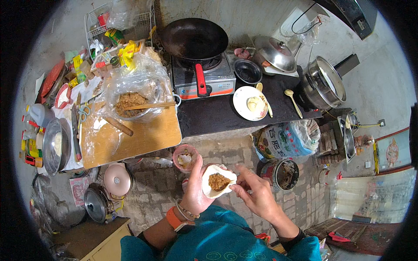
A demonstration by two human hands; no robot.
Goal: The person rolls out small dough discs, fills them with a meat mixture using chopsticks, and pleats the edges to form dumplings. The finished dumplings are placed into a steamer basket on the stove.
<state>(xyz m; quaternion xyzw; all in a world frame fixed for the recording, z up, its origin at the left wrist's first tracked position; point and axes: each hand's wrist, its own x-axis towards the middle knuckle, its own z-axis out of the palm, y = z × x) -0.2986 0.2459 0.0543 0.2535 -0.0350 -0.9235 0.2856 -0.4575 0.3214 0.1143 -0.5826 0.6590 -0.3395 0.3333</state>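
Note:
A round dough wrapper (209, 191) with brown filling (218, 182) in its middle lies cupped in my left hand (195, 189). Its right edge is gathered into small folds, and the filling still shows. At that edge is my right hand (258, 192), thumb and fingertips at the folds. On the floured wooden board (156, 137) stands a plastic-lined bowl of brown filling (130, 99) with chopsticks (152, 105) across it. A short rolling pin (118, 126) lies in front of that bowl, and a knife (75, 133) and scissors (84, 113) are left of it.
A black wok (194, 39) sits on a gas stove (209, 78). Right of it are a white plate (240, 104), a spoon (295, 102) and a steel pot (313, 88). A steel bowl (47, 146) with dough is far left. Below the counter stand a pink bin (178, 151) and an open bucket (277, 176).

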